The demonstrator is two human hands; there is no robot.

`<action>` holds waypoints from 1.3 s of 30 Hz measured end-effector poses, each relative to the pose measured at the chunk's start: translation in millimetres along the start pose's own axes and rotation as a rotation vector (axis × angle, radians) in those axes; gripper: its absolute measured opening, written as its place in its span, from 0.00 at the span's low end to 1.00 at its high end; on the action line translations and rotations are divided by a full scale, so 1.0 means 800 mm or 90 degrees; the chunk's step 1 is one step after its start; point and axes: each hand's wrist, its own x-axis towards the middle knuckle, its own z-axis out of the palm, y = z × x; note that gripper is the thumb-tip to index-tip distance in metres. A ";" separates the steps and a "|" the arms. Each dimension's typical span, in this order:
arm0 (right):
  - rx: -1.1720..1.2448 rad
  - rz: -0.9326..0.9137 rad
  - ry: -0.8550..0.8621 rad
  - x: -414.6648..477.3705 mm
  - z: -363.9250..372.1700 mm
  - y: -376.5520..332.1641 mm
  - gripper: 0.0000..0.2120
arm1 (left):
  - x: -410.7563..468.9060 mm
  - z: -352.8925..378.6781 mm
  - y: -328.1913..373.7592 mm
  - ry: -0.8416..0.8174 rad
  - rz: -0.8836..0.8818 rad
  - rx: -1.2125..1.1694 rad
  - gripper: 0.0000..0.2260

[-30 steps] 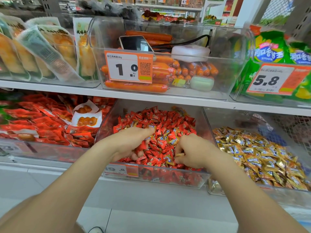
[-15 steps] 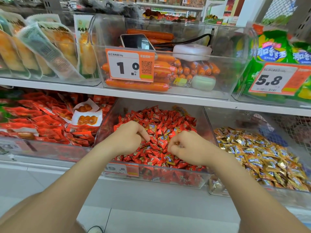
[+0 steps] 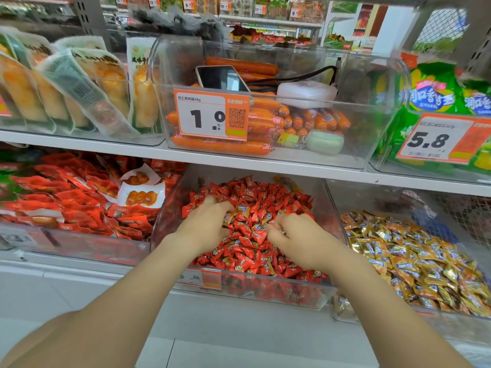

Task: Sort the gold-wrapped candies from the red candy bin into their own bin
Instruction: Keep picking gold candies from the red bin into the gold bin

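Two bare forearms reached up from the lower edge into the clear red candy bin (image 3: 172,205) on a shop's lower shelf, a partly hidden orange price tag (image 3: 199,278) clipped to its front wall. The left hand (image 3: 206,227) lay with fingers spread and pushed into the red candies (image 3: 249,235), gripping nothing that could be seen. The right hand (image 3: 297,236) rested on the heap with fingers curled under; whether they pinched a sweet could not be told. One gold-wrapped candy (image 3: 241,211) lay in the red pile just beside the left hand's fingertips, with a few more scattered through the heap. Just to the right stood the gold candy bin (image 3: 372,197), its gold candies (image 3: 414,258) banked toward the front; to the left, a bin of red snack packets (image 3: 69,197). On the white shelf (image 3: 106,148) above, a clear bin of orange sausages (image 3: 220,147) tagged "1.0" (image 3: 211,116) also held a phone (image 3: 221,78), a white case (image 3: 305,94) and a pale green case (image 3: 324,142). Green bags (image 3: 430,91) tagged "5.8" (image 3: 441,140) stood at right.
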 end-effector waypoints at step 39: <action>-0.025 0.236 0.092 0.043 0.038 -0.010 0.27 | 0.015 -0.002 0.009 0.013 0.004 0.154 0.09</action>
